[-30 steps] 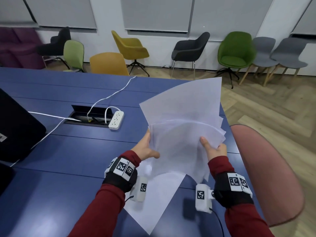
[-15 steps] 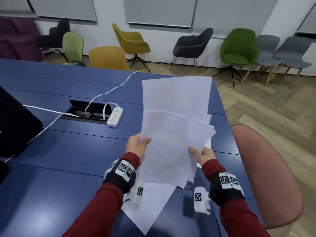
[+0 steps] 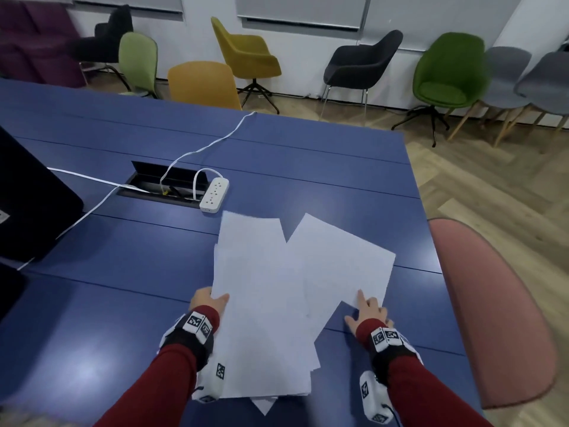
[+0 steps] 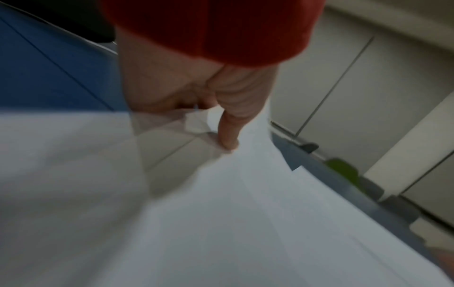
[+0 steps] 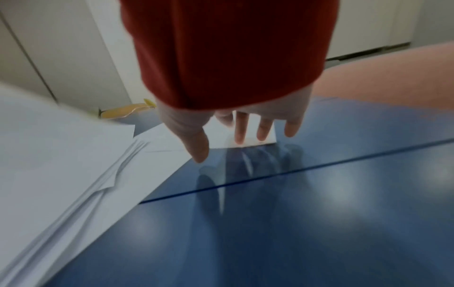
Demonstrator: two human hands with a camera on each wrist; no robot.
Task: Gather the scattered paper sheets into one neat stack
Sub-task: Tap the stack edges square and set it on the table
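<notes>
Head view shows our paper sheets (image 3: 261, 303) lying on the blue table (image 3: 92, 303), on the near side of the white power strip (image 3: 214, 195), gathered but not squared. Most sit in a rough pile; one sheet (image 3: 341, 263) fans out at an angle, further from the power strip than the pile, and a stray corner (image 3: 264, 406) pokes out at the pile's near edge.

Our left hand (image 3: 208, 302) grips the pile's edge on the power-strip side. The left wrist view, though blurred, shows the thumb (image 4: 228, 126) pressed on top of the paper with the other fingers curled beneath, so we judge it clamped on the sheets. Our right hand (image 3: 368, 314) is spread, fingers straight and apart, holding nothing. In the right wrist view, two fingertips (image 5: 239, 136) seem to touch the corner of the angled sheet (image 5: 245, 134), while the thumb hovers over bare table.

The step in hand, as we read it, is squaring up. To do it well, we should keep the left hand firm as an anchor, slide the angled sheet back toward the power strip with flat fingers, and rotate it until its long edges match the pile. Pressing lightly matters: the tabletop looks glossy, and thin paper may buckle or skate. Then we would probably lift the pile upright and tap its edges.

A pink chair (image 3: 492, 303) stands beyond the table's edge, on the pile's far side from the power strip.
</notes>
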